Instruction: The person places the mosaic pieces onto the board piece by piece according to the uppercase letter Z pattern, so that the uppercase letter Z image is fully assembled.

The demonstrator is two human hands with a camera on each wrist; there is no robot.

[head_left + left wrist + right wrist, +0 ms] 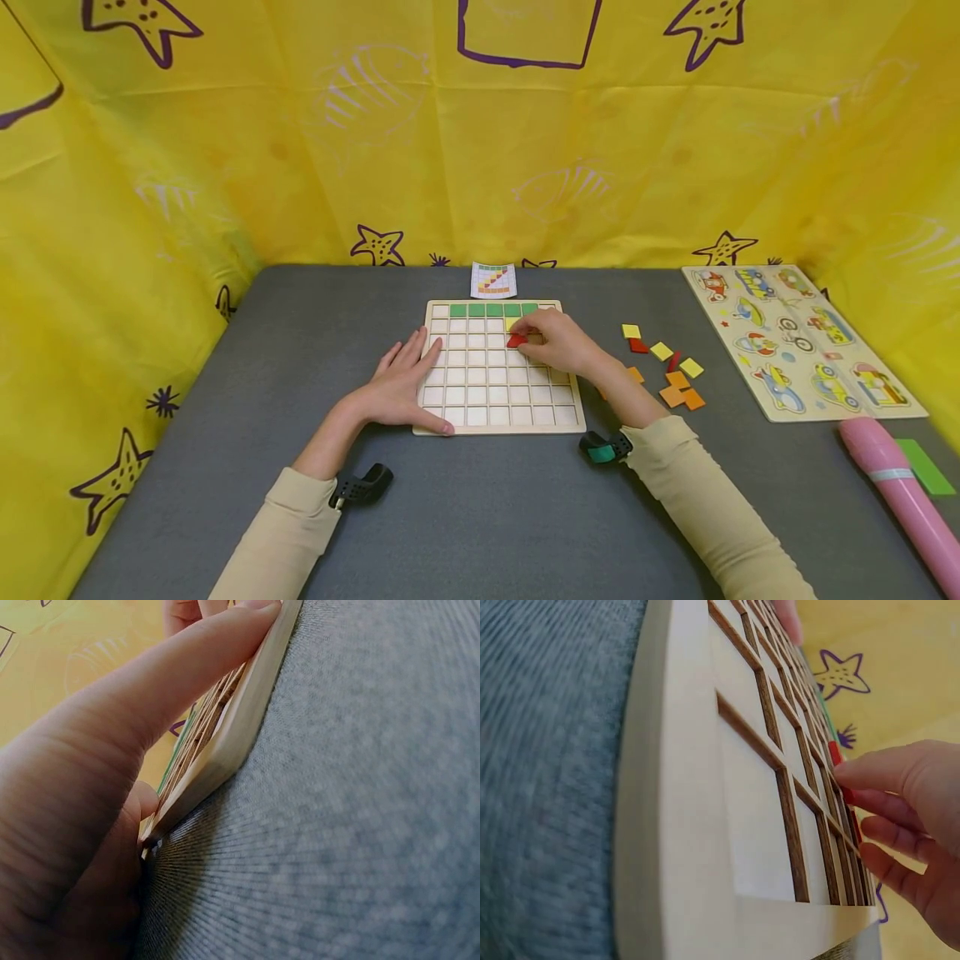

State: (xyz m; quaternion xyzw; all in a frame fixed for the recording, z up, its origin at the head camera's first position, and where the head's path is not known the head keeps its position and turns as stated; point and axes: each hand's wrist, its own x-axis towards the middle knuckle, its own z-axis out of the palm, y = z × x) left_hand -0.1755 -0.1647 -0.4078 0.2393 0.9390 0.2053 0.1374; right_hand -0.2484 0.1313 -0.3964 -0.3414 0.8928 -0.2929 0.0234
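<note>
A wooden grid board [498,430] lies on the table with a row of green tiles [476,310] along its far side. Just below that row shows a yellow tile [512,323], partly covered by my right hand [562,342]. Between thumb and fingers, the right hand pinches a red tile [515,341] over the upper right part of the grid. In the right wrist view the red tile [835,752] shows past the thumb. My left hand [401,387] rests with spread fingers against the board's left edge, its thumb [202,664] on the near left corner.
Behind the board lies a small pattern card [493,287]. Loose yellow, red and orange tiles [677,380] are scattered to the right. Farther right are a wooden picture puzzle [817,358], a pink cylindrical object [900,483] and a green piece [926,467]. Yellow cloth [480,150] surrounds the table.
</note>
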